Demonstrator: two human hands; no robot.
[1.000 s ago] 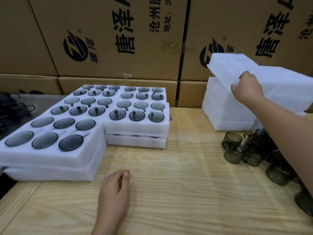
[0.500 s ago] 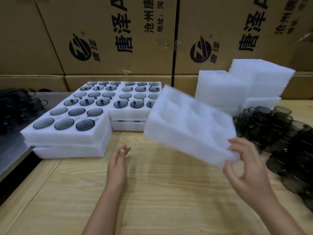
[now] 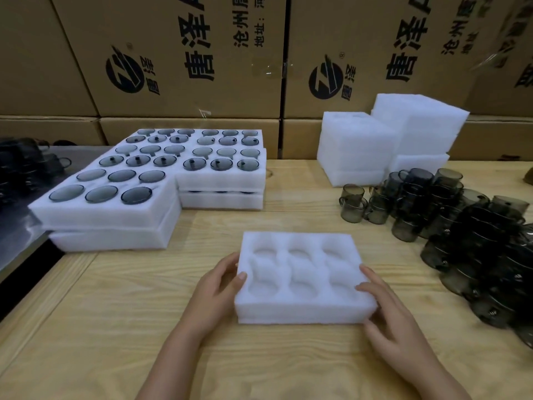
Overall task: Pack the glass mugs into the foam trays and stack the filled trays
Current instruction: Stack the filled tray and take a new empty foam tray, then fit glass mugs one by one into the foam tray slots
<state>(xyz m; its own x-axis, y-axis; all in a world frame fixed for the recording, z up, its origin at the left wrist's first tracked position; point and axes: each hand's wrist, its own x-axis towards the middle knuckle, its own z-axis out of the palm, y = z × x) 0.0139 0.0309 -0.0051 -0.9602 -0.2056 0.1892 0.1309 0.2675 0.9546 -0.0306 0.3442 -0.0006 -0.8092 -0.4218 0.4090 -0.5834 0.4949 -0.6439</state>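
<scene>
An empty white foam tray (image 3: 300, 280) with several round pockets lies flat on the wooden table (image 3: 121, 327) in front of me. My left hand (image 3: 215, 293) grips its left edge, thumb on top. My right hand (image 3: 389, 313) holds its right front corner, thumb on the top face. A cluster of smoky glass mugs (image 3: 450, 215) stands on the table to the right. Filled foam trays (image 3: 112, 194) holding mugs sit in stacks at the left, with more filled trays (image 3: 222, 171) behind them.
Stacks of empty foam trays (image 3: 383, 140) stand at the back right. Cardboard boxes (image 3: 178, 53) form a wall behind the table. More dark mugs (image 3: 26, 166) sit on a metal surface at the far left, beyond the table's left edge.
My right hand pulled a tray off the back stack, carried it over and set it flat on the table. My left hand moved from the table onto its left edge.
</scene>
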